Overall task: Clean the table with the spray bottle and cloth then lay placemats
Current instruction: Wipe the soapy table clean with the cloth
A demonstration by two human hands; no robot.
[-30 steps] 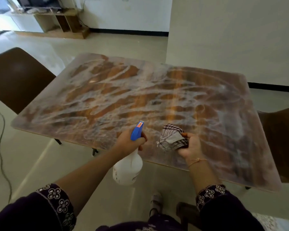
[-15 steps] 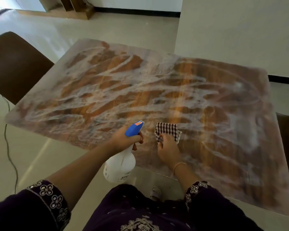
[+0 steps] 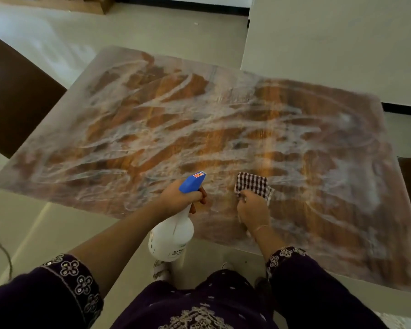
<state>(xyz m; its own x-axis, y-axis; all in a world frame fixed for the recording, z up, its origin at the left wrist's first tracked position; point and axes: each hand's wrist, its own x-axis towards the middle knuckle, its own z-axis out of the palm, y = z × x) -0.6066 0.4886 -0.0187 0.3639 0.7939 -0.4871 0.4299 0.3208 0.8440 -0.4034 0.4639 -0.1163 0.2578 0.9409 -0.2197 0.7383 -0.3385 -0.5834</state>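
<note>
The big tabletop [image 3: 199, 119] is smeary and needs wiping. The spray bottle [image 3: 173, 236] hangs over its near edge, left grip [image 3: 178, 198] wrapped round it, ready to squirt. The right grip [image 3: 253, 207] clutches the checked cloth [image 3: 253, 184], pushing it down to rub.

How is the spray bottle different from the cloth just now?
The spray bottle is white plastic with a blue head; the cloth is checked fabric. The left hand holds the bottle clear of the table; the right hand holds the cloth down on it. Each is in one hand.
</note>
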